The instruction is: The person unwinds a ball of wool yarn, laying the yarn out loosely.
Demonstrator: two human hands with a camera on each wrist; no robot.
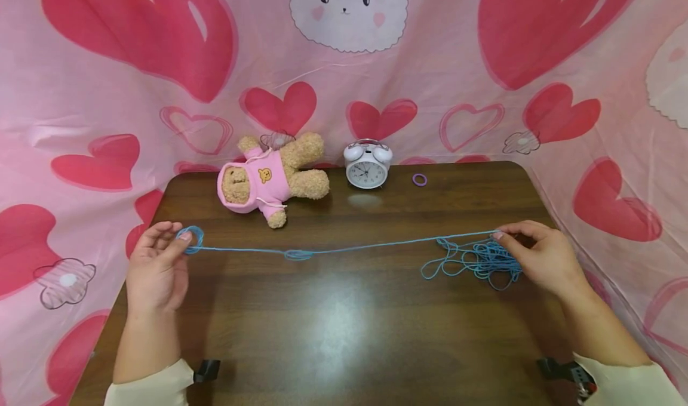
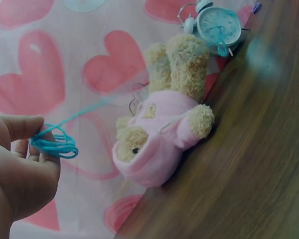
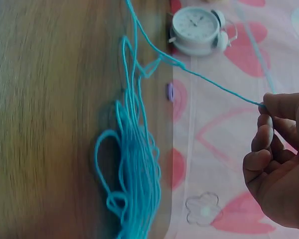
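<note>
A blue cord point(image 1: 371, 246) stretches almost straight between the two hands above the brown table. At its left end my left hand point(image 1: 161, 263) pinches a small looped coil point(image 2: 57, 144) between thumb and fingers. My right hand point(image 1: 543, 257) pinches the cord between thumb and forefinger, the other fingers curled in the right wrist view. Midway along the line, a small loop or tangle point(image 1: 298, 255) shows in the cord. Beside and below the right hand lies a loose heap of the same cord point(image 3: 139, 174), partly hidden by that hand in the head view.
Along the table's back edge lie a teddy bear in a pink hoodie point(image 1: 271, 179), a white twin-bell alarm clock point(image 1: 367, 166) and a purple ring point(image 1: 420, 180). A pink heart-printed cloth point(image 1: 430, 54) hangs behind and at both sides of the wooden table point(image 1: 333, 334).
</note>
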